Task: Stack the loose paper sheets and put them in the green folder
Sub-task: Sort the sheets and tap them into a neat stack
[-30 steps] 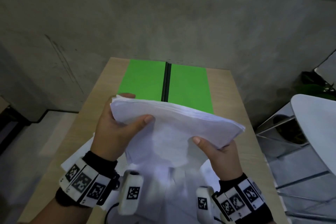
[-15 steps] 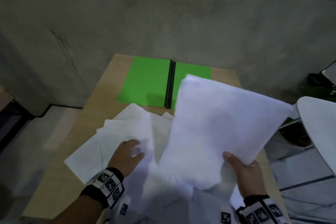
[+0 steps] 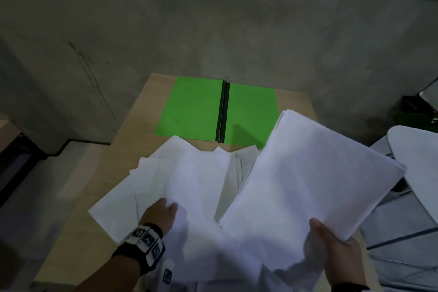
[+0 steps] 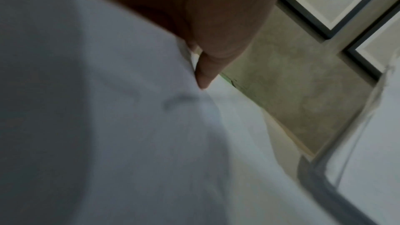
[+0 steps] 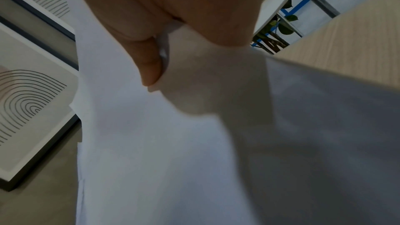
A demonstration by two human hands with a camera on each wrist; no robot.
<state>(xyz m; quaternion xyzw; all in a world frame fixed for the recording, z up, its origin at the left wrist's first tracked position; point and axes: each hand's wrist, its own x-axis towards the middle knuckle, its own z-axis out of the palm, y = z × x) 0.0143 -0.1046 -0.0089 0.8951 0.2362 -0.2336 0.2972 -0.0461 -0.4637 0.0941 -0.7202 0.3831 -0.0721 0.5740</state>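
The green folder lies open at the far end of the wooden table, its black spine in the middle. My right hand grips a thick stack of white paper by its near corner, thumb on top, and holds it tilted above the table's right side. Loose white sheets lie fanned out in front of the folder. My left hand is low on them and pinches the edge of one sheet. Its thumb shows, while the paper hides the fingers.
A white chair with metal legs stands close to the table's right edge, with a plant behind it. A concrete wall rises just past the folder. Framed line drawings hang on it. The table's left edge drops to the floor.
My left hand has let go of the stack and dropped to the loose sheets on the table. The right hand alone now carries the stack, swung out to the right.
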